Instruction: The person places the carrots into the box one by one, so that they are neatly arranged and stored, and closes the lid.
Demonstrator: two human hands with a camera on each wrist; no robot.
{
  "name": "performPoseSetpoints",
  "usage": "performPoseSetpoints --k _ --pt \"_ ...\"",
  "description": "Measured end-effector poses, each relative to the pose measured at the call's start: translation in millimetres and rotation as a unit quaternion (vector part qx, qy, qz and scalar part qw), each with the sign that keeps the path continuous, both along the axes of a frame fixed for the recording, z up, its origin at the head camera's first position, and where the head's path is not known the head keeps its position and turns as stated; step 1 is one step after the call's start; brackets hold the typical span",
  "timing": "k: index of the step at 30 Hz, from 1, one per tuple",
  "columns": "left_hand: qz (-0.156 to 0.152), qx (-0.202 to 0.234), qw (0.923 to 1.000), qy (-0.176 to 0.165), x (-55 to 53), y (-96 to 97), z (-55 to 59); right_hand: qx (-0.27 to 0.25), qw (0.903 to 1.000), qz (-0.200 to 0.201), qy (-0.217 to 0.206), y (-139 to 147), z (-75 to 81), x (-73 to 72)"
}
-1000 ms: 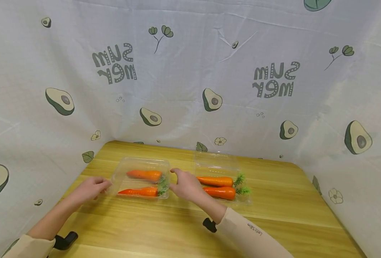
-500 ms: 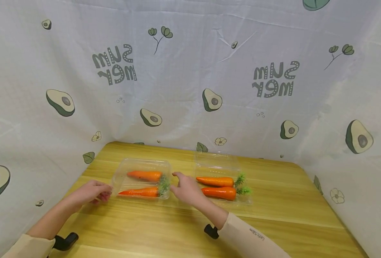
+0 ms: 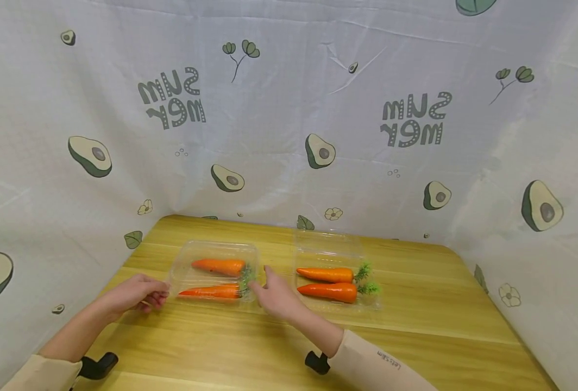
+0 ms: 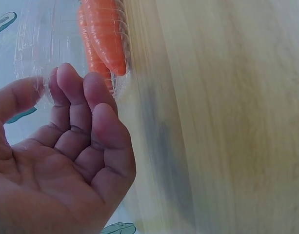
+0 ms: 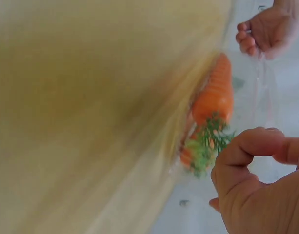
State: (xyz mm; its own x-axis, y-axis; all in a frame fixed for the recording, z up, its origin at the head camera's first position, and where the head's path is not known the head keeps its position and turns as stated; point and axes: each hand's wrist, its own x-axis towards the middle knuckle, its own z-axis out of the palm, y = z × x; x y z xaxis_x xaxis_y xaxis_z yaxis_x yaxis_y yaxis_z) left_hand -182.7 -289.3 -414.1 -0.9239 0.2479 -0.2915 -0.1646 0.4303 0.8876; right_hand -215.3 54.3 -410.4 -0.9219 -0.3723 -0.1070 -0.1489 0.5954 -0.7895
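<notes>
Two carrots with green tops, including a front carrot (image 3: 211,291), lie inside a clear plastic box (image 3: 183,255) on the left of the table. At its left end, my left hand (image 3: 134,293) pinches the thin plastic edge; the thumb (image 4: 27,95) and fingers stand on either side of it in the left wrist view. My right hand (image 3: 279,296) is at the box's right end, its thumb over the leafy tops. In the right wrist view its bent thumb and a finger overlap; I cannot tell whether plastic is between them.
To the right, an open clear plastic box (image 3: 328,252) holds two more carrots, one of them an orange-red carrot (image 3: 328,292), with leaves over its right side. A white curtain (image 3: 279,108) with avocado prints hangs behind the wooden table (image 3: 230,347).
My right hand has shifted slightly left and its thumb has come over the box's end, while its index finger has drawn back. The left hand's fingers have dipped a little; the carrots stay put.
</notes>
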Motion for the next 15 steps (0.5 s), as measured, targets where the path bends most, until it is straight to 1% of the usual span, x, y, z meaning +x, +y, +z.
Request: performPoseSetpoints --k 2,5,6,10,13,15 --pt "-0.001 0.005 1.0 -0.002 0.4 0.2 0.2 -0.041 0.9983 -0.001 -0.042 -2.4 -2.3 3.7" --pt "-0.001 0.011 0.9999 -0.003 0.8 0.4 0.4 -0.1 0.9896 -0.008 -0.103 -5.4 -5.8 7.1" --pt "-0.001 0.013 0.9999 -0.005 1.0 0.5 0.5 -0.113 0.987 -0.011 -0.114 -5.9 -6.5 8.1" --pt "-0.006 0.025 0.9997 -0.005 1.1 -0.6 0.9 -0.142 0.9793 -0.017 -0.143 -5.5 -7.6 10.4" --pt "-0.006 0.027 0.9996 -0.004 1.3 -1.7 0.8 -0.149 0.9772 -0.015 -0.151 -3.7 -8.0 10.6" --pt "-0.002 0.024 0.9997 -0.003 1.5 -2.2 0.4 -0.146 0.9774 -0.014 -0.152 -2.8 -8.7 10.1"
